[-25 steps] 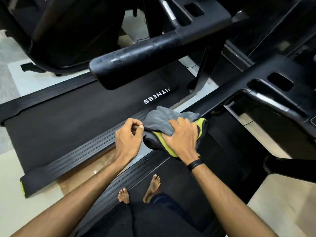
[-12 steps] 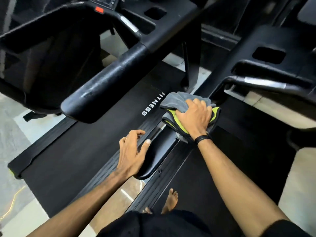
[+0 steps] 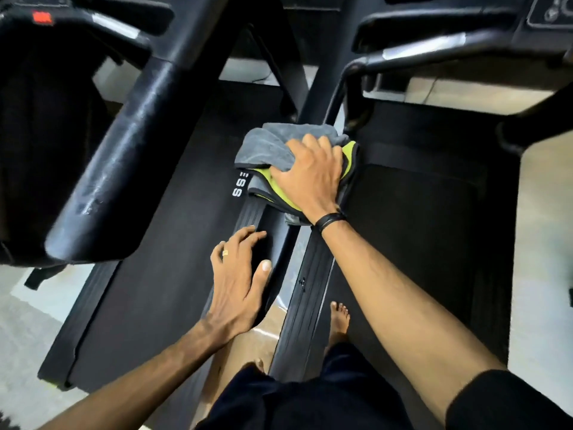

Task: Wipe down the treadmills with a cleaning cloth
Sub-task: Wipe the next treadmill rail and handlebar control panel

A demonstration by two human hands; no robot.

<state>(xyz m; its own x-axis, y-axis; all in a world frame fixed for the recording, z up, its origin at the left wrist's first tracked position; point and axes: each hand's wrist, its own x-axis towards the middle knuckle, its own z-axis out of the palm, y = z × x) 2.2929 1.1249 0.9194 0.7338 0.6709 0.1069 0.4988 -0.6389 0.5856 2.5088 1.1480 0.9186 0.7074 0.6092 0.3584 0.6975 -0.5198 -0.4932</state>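
Observation:
Two black treadmills stand side by side; I stand on the belt of the right treadmill (image 3: 412,231), and the left treadmill (image 3: 155,231) lies beside it. A grey and lime-green cleaning cloth (image 3: 266,147) is bunched on the right treadmill's black handrail (image 3: 276,262). My right hand (image 3: 310,175) presses down on the cloth with spread fingers. Lower on the same handrail, my left hand (image 3: 238,283) rests flat, fingers apart, holding nothing.
The left treadmill's thick handrail (image 3: 117,147) juts toward me at upper left, under a console with a red button (image 3: 42,17). The right treadmill's console arm (image 3: 428,51) crosses the upper right. Pale floor (image 3: 545,243) shows at both sides. My bare foot (image 3: 339,321) is on the belt.
My right hand has pushed the cloth farther forward along the handrail. My left hand let go of the cloth's edge and settled flat on the rail behind it. My view swung right.

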